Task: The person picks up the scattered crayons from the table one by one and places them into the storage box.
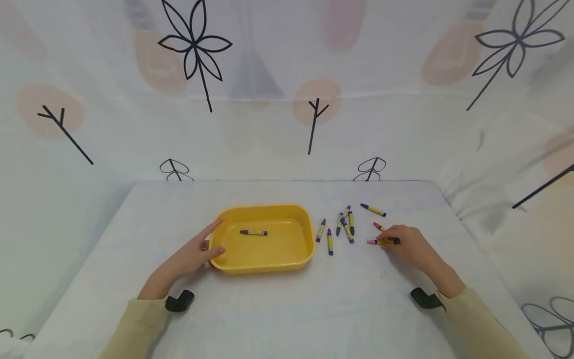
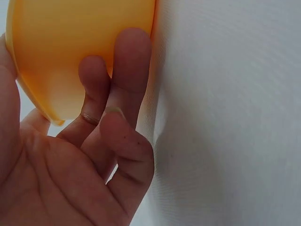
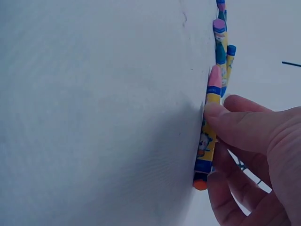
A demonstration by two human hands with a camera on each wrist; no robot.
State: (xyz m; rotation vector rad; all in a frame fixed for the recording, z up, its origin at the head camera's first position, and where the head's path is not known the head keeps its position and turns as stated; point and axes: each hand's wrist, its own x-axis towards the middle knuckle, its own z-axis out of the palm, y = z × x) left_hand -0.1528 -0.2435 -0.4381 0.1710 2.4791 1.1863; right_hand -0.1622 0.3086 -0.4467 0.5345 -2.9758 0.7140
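Tabletop: white, with faint creases and small specks; the far edge [image 1: 283,181] and both side edges show in the head view.
Backdrop: pale hanging fabric [image 1: 260,144] beyond the far edge and at both sides, printed with black-line flowers, twigs and soft pastel shapes.
Trays: one, the yellow tray [image 1: 264,255], slightly left of the tabletop's middle and toward its far edge.
Crayons in the tray: one [image 1: 253,232], lying lengthwise.
Crayons on the tabletop: apparently nine; two just beside the tray's right end [image 1: 321,230], about four in an overlapping cluster [image 1: 352,223], one nearest the far edge [image 1: 373,210], two at the right hand.
Left hand [image 1: 193,255]: holds the tray's left end, thumb over the rim, other fingers against the outer wall.
Right hand [image 1: 410,245]: narrow, pinching the pink crayon [image 3: 206,141]; the orange crayon [image 1: 378,226] is just beside it, whether also gripped I cannot tell.
Sleeves: two, pale yellow-green [image 1: 482,321].
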